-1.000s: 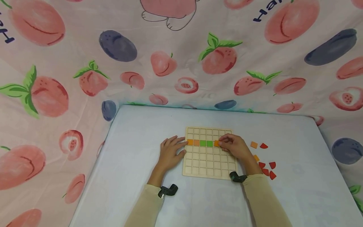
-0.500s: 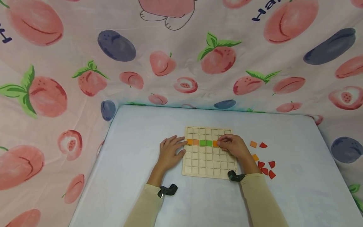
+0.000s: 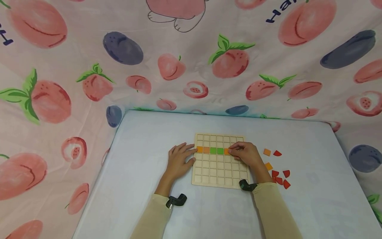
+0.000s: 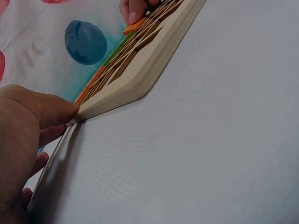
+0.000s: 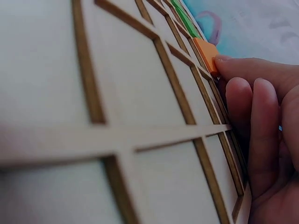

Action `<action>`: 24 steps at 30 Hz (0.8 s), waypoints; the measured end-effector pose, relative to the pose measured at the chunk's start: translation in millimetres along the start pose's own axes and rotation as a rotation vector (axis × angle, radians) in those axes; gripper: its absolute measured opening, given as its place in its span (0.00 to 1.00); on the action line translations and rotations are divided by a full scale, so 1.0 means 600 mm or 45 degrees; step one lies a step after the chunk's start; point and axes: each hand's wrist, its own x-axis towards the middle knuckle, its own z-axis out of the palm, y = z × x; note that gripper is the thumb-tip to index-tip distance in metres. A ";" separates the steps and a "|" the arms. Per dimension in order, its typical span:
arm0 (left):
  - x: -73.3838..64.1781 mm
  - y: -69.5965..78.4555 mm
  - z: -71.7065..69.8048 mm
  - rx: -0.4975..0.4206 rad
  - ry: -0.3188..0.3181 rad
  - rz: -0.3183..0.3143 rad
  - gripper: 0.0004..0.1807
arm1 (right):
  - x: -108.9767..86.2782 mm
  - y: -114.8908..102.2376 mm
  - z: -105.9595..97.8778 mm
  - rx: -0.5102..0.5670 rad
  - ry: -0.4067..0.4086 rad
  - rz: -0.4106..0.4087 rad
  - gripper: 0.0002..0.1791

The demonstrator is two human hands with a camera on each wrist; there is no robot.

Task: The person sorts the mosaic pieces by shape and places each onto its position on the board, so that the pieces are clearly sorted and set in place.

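A square wooden grid board (image 3: 221,172) lies on the table. Along one of its rows sit an orange tile (image 3: 200,149) at the left end, a paler orange tile (image 3: 206,150) and two green tiles (image 3: 216,151). My right hand (image 3: 247,154) pinches another orange square tile (image 5: 205,55) at its edge, beside the green ones; in the right wrist view this tile stands proud of the grid strips. With its fingers spread, my left hand (image 3: 179,161) rests at the board's left edge, and the left wrist view has its thumb (image 4: 58,109) against the board's corner.
Right of the board lie two loose orange squares, one farther back (image 3: 267,152) and one (image 3: 268,166) near my right wrist. Several red quarter-round pieces (image 3: 286,173) are scattered there, some partly behind the forearm. A fruit-print cloth (image 3: 179,43) hangs behind the white table (image 3: 143,139).
My right hand has shifted the pinched orange tile slightly left, closing the gap to the green tile. The left hand has stayed in place at the board's edge.
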 end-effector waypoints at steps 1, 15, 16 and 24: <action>0.000 0.000 0.000 0.000 -0.001 -0.002 0.21 | 0.000 0.000 0.000 -0.002 0.003 -0.006 0.15; -0.003 -0.001 0.002 0.002 0.001 -0.003 0.21 | -0.001 0.001 0.004 -0.037 0.021 0.021 0.15; -0.003 -0.001 0.002 -0.001 0.003 0.001 0.21 | -0.002 0.001 0.004 -0.044 0.026 0.020 0.15; -0.001 -0.002 0.001 0.004 0.002 0.001 0.21 | 0.002 0.002 0.004 -0.065 0.056 0.007 0.13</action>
